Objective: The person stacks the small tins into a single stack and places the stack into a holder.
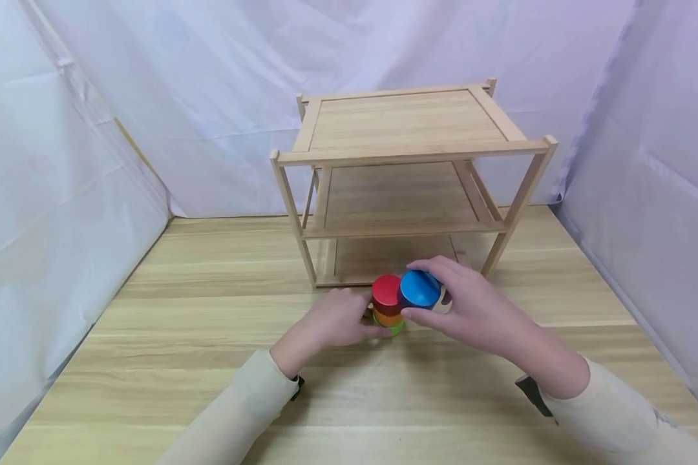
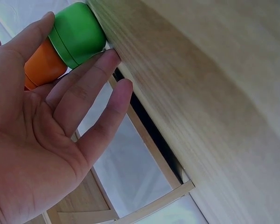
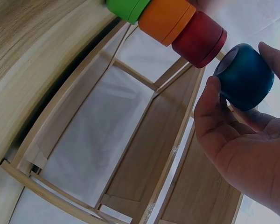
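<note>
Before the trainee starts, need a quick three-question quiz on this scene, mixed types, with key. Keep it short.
1. Short answer: which of the person's hands holds the blue piece?
2. True or false: the rack stands farther from the person than the stack.
3. Put in order, bottom to top: the colours in the stack.

Key
1. The right hand; the left hand is at the stack.
2. True: in the head view the rack stands beyond the stack.
3. Green piece, orange piece, red piece.
</note>
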Tool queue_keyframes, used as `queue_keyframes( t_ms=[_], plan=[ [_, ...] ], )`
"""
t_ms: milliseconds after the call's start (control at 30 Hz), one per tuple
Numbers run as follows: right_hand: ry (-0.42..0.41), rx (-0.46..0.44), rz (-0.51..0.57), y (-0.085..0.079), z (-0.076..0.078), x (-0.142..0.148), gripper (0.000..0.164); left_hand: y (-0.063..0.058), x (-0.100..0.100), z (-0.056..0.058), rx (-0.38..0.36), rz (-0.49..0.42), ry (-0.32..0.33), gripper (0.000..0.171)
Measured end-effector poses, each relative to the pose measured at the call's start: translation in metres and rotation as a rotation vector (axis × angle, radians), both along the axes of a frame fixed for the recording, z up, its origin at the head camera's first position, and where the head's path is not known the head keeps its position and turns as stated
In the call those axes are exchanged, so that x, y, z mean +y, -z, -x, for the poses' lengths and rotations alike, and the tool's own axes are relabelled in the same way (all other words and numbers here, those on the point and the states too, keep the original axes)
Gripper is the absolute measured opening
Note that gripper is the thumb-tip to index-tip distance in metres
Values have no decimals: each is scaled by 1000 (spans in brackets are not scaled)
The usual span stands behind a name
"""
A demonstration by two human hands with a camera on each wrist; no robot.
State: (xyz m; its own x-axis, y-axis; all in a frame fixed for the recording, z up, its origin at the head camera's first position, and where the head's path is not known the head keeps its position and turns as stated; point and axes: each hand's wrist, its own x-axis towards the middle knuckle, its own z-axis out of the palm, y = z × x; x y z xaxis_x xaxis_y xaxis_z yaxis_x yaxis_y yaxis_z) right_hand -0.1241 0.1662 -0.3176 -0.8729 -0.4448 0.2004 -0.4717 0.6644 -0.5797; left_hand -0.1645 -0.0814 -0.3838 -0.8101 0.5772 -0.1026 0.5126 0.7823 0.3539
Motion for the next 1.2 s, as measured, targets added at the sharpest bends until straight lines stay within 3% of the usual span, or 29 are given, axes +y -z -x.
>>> queue_keyframes(
  t_ms=[1200],
  plan=[
    [-2,-8,-2,5,0,2,60,1,-1,-1,11,-18,5,51]
  ],
)
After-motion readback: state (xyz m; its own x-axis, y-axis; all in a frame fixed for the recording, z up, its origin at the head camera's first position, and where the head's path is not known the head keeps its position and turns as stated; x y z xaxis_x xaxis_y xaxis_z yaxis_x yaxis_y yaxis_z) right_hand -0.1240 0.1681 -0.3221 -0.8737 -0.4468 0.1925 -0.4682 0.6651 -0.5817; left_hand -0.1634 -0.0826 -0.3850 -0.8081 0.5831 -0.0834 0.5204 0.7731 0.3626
